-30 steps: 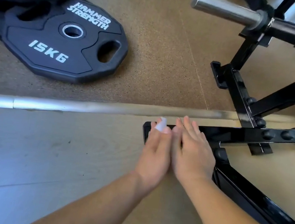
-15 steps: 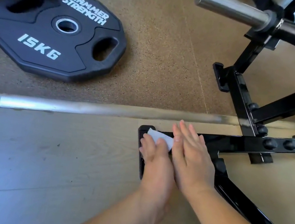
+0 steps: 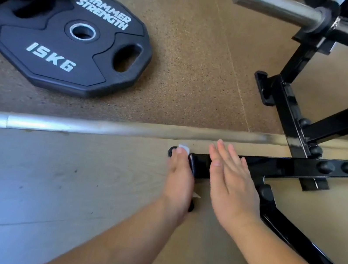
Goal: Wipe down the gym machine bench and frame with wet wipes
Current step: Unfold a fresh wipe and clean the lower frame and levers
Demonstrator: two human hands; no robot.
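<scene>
Wipe under left hand, frame end

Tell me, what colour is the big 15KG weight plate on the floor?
The plate is black with white letters; head view.

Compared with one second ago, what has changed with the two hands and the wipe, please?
The right hand has moved right, away from the left hand; they touched before. The left hand pushed the wet wipe forward again along the end of the frame. The frame, weight plates and floor bar stayed.
</scene>
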